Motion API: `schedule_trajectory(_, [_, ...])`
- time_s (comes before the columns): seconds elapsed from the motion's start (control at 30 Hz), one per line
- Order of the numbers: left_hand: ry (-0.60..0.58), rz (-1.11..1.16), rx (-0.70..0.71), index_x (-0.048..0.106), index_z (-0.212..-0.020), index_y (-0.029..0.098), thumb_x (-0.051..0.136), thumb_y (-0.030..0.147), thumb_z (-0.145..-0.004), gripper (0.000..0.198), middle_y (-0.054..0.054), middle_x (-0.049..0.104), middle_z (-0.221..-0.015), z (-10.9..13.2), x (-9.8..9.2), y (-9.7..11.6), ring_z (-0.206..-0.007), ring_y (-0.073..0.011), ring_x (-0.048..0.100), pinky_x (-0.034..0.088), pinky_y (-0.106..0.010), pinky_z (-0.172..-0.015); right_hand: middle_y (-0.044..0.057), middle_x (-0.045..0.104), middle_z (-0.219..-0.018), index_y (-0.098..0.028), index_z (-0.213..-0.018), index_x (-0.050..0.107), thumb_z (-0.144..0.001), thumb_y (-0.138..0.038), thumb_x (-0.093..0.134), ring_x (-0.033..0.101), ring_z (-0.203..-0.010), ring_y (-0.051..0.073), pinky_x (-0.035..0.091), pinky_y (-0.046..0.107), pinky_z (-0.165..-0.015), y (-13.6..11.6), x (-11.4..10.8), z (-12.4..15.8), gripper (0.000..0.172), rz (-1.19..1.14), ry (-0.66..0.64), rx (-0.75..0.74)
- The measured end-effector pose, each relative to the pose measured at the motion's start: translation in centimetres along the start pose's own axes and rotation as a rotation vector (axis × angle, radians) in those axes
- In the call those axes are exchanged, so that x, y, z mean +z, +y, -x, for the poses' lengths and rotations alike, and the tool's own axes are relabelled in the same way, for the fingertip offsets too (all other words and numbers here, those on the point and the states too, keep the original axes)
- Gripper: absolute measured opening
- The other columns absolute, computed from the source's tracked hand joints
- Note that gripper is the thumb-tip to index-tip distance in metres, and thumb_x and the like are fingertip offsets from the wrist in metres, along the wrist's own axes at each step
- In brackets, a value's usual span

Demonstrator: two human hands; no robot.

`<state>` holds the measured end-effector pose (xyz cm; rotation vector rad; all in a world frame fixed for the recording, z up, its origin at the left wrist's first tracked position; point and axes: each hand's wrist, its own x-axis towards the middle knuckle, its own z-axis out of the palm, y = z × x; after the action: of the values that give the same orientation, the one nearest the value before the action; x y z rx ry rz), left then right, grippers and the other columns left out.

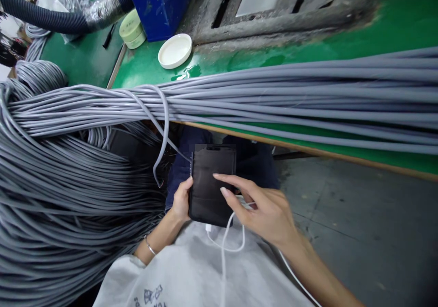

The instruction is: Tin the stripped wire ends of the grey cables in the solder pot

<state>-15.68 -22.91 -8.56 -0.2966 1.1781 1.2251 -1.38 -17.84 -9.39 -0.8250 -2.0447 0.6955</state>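
Observation:
A dark phone [210, 193] lies over my lap, its screen facing up. My left hand [182, 200] holds it by its left edge, with the thumb at the rim and the other fingers hidden beneath. Over the screen is my right hand [267, 209], index finger and thumb apart; the index fingertip is at the screen, though contact cannot be made out. A white cable [223, 252] is plugged into the phone's lower end and loops below my right hand.
Grey cables [273, 97] stretch across the green table [404, 24], with a large heap [68, 179] at left. Beyond them are a white lid [174, 51], a round green container [132, 29], a blue box [157, 10], a metal fixture [270, 28] and a black hose [65, 19].

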Motion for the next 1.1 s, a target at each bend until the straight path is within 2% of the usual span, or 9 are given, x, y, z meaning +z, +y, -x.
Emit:
schedule_trajectory(0.2, [0.001,-0.01,0.008,0.072,-0.072,0.013,0.067,0.033,-0.059,0.025,-0.008,0.073,-0.071,0.1,0.0,-0.1,-0.106,-0.0344,0.063,0.043,-0.041,-0.099,0.004,0.072,-0.098,-0.02,-0.121,0.055,-0.095,-0.016,0.052,0.061,-0.05,0.009,0.05,0.022,-0.053,0.4,-0.2,-0.1,0.026,0.018,0.016,0.047])
schedule_trajectory(0.33, [-0.017,-0.066,0.038,0.068,-0.064,0.015,0.065,0.033,-0.055,0.021,-0.008,0.073,-0.07,0.0,0.0,-0.1,-0.104,-0.0346,0.064,0.044,-0.041,-0.096,0.005,0.071,-0.103,-0.022,-0.126,0.052,-0.095,-0.015,0.052,0.068,-0.063,0.013,0.054,0.023,-0.059,0.1,-0.4,-0.3,0.033,0.003,0.024,0.045])
schedule_trajectory(0.47, [-0.058,-0.143,0.087,0.065,-0.061,0.015,0.065,0.033,-0.053,0.02,-0.009,0.073,-0.079,0.0,-0.1,-0.3,-0.105,-0.0347,0.062,0.046,-0.04,-0.093,0.006,0.069,-0.113,-0.022,-0.136,0.042,-0.097,-0.017,0.047,0.069,-0.063,0.013,0.054,0.024,-0.061,-0.1,-0.1,-1.3,0.04,0.034,-0.032,-0.006])
schedule_trajectory(0.6, [-0.058,-0.187,0.138,0.063,-0.059,0.016,0.065,0.031,-0.051,0.017,-0.009,0.072,-0.077,0.0,-0.2,-0.4,-0.105,-0.0348,0.061,0.045,-0.04,-0.092,0.007,0.067,-0.117,-0.021,-0.138,0.037,-0.1,-0.022,0.038,0.067,-0.056,0.012,0.053,0.023,-0.057,-0.2,0.2,-2.4,0.038,0.115,-0.108,-0.036])
schedule_trajectory(0.73, [-0.051,-0.186,0.145,0.062,-0.057,0.016,0.064,0.03,-0.051,0.015,-0.008,0.072,-0.078,0.0,-0.2,-0.4,-0.105,-0.0347,0.061,0.045,-0.04,-0.092,0.007,0.069,-0.112,-0.018,-0.132,0.042,-0.102,-0.023,0.036,0.064,-0.049,0.01,0.052,0.022,-0.054,-0.3,0.1,-2.6,0.032,0.117,-0.106,-0.049])
schedule_trajectory(0.83, [-0.068,-0.18,0.127,0.064,-0.059,0.016,0.065,0.033,-0.05,0.019,-0.009,0.073,-0.078,0.0,-0.1,-0.3,-0.105,-0.0359,0.062,0.046,-0.041,-0.09,0.007,0.071,-0.106,-0.018,-0.124,0.049,-0.1,-0.022,0.044,0.061,-0.047,0.009,0.052,0.022,-0.055,-0.3,-0.1,-1.9,0.025,0.066,-0.013,-0.013])
schedule_trajectory(0.93, [-0.072,-0.17,0.111,0.065,-0.06,0.016,0.066,0.035,-0.048,0.023,-0.01,0.072,-0.073,0.0,0.0,-0.2,-0.104,-0.0369,0.062,0.047,-0.042,-0.089,0.003,0.073,-0.09,-0.02,-0.113,0.056,-0.097,-0.018,0.05,0.052,-0.039,0.006,0.047,0.021,-0.047,-0.2,-0.1,-1.0,0.017,0.046,0.089,0.051])
schedule_trajectory(1.03, [-0.053,-0.165,0.104,0.065,-0.059,0.016,0.067,0.036,-0.047,0.023,-0.008,0.072,-0.069,0.0,-0.1,-0.1,-0.102,-0.0365,0.063,0.046,-0.041,-0.09,-0.001,0.07,-0.076,-0.021,-0.104,0.059,-0.096,-0.016,0.051,0.044,-0.035,0.005,0.042,0.021,-0.041,-0.3,0.0,-0.4,0.013,0.036,0.127,0.083])
schedule_trajectory(1.1, [-0.055,-0.158,0.098,0.065,-0.059,0.016,0.067,0.036,-0.047,0.023,-0.008,0.072,-0.071,-0.1,-0.2,-0.1,-0.102,-0.0356,0.063,0.046,-0.04,-0.09,0.0,0.071,-0.077,-0.021,-0.102,0.059,-0.096,-0.015,0.051,0.045,-0.035,0.005,0.043,0.021,-0.041,-0.4,0.0,-0.3,0.012,0.027,0.126,0.062])
